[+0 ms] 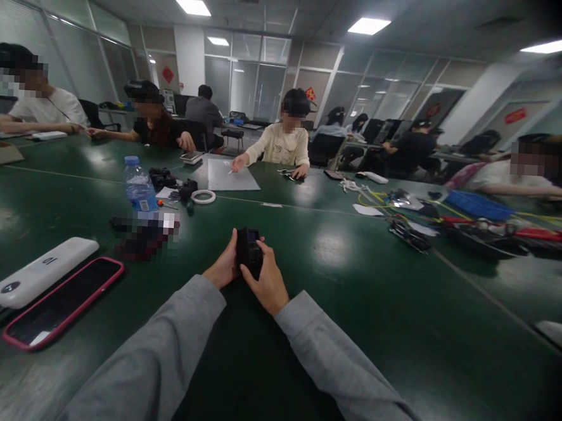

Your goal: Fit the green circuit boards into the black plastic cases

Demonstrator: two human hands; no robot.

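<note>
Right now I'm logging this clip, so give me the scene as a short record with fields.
left hand: left hand grips the small black device from its left side
right hand: right hand wraps the device from the right, fingers over its top
surface: green table
left of hands: phone in pink case, white power bank, water bottle
beyond: white tape ring
</note>
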